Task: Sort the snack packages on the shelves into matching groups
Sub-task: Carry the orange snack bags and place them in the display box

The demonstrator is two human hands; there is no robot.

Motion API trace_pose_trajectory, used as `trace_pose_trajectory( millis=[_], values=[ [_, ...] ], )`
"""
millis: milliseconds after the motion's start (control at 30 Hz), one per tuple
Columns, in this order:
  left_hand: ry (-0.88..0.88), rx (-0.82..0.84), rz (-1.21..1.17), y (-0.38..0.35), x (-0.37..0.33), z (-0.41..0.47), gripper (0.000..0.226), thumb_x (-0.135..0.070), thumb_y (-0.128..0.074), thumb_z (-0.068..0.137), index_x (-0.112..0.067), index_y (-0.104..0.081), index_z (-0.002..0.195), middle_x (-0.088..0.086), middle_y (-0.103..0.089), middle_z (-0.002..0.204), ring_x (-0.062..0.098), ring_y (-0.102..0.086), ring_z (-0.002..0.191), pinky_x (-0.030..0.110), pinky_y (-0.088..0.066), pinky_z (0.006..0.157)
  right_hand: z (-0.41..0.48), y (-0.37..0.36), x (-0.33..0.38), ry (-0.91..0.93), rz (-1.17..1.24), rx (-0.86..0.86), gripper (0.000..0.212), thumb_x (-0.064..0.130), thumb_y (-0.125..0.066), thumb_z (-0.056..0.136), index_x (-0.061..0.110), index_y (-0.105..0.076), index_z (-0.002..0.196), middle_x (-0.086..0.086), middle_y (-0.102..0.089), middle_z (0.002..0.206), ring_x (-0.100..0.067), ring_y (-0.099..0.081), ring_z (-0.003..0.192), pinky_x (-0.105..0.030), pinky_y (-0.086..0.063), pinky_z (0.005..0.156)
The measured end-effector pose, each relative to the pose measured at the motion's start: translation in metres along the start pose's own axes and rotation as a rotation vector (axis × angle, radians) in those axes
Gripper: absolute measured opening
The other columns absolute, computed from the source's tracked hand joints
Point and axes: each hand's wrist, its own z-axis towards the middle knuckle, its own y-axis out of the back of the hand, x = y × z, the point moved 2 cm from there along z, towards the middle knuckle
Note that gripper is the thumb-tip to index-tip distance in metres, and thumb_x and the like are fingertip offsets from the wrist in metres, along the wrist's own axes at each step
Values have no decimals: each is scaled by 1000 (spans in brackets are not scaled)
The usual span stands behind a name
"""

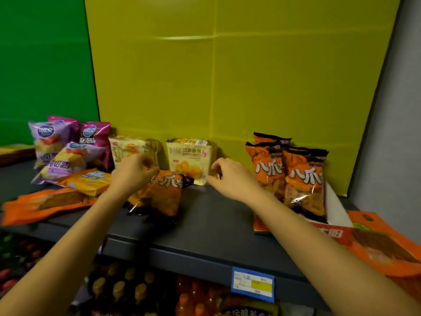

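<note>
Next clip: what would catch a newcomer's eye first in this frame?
The bright yellow panel behind the shelf dominates, with a green panel to its left. In front of it, the left hand and right hand reach in toward the cream bread packs at the shelf's back centre. Orange bags stand at the right, and purple chip bags crowd the left end.

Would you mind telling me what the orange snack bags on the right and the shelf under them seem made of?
Orange snack bags: thin glossy plastic film, judging by crinkles and bright highlights. Shelf: probably painted metal, dark grey and matt, with a straight folded front edge.
</note>
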Motion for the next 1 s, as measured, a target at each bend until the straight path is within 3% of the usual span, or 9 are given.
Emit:
trace_pose_trajectory(
  millis=[133,300,433,500,567,633,733,800,1000],
  values=[
    [149,112,162,12,51,15,51,-40,-59,85,0,-56,117,21,-62,119,38,-57,109,40,-44,86,16,-34,36,-81,-42,124,60,61,-42,86,12,-56,118,-11,-59,123,-32,-55,114,-35,-45,84],
    [212,301,171,5,82,31,58,-51,-58,81,0,-56,108,20,-62,113,36,-58,102,36,-44,80,31,-69,62,-241,18,248,89,76,-33,79,7,-46,134,-14,-52,136,-33,-50,122,-37,-42,92],
    [204,360,94,-4,86,47,52,-59,-62,74,-7,-63,83,11,-60,87,26,-56,81,30,-42,68,45,-97,66,-365,342,344,131,94,-45,38,14,-38,141,-8,-50,140,-29,-49,125,-39,-42,102],
    [209,439,-39,-11,89,54,38,-56,-70,68,-18,-69,70,9,-68,80,25,-63,78,32,-51,71,50,-108,63,-431,569,316,142,89,-59,26,12,-34,143,-6,-50,140,-26,-50,125,-40,-44,103],
    [236,519,-168,-16,89,59,32,-50,-75,66,-19,-68,64,9,-73,77,24,-68,72,31,-55,69,51,-112,63,-459,730,294,116,71,-73,44,12,-41,139,-5,-54,136,-24,-53,122,-38,-45,102],
    [232,587,-206,-22,87,61,32,-44,-76,68,-15,-68,76,10,-73,80,23,-67,69,27,-55,62,49,-112,64,-460,835,268,85,53,-78,59,15,-52,130,-3,-60,130,-21,-57,115,-35,-48,97],
    [199,563,-259,-28,86,62,41,-40,-78,67,-11,-68,95,11,-71,92,25,-68,83,34,-58,75,45,-110,63,-502,984,263,62,37,-78,69,15,-57,123,0,-64,117,-17,-59,103,-24,-50,73],
    [185,552,-398,-28,83,60,41,-30,-79,68,-10,-67,102,10,-71,97,24,-67,84,37,-57,75,41,-104,63,-519,1040,255,55,31,-77,71,13,-59,120,0,-65,109,-18,-60,100,-23,-47,68],
    [161,322,-781,-4,57,56,36,-9,-79,66,-10,-67,100,11,-71,99,26,-67,92,35,-56,75,31,-63,57,-501,1109,90,55,22,-79,69,15,-57,119,-6,-65,119,-20,-61,96,-27,-49,66]
  ],
)
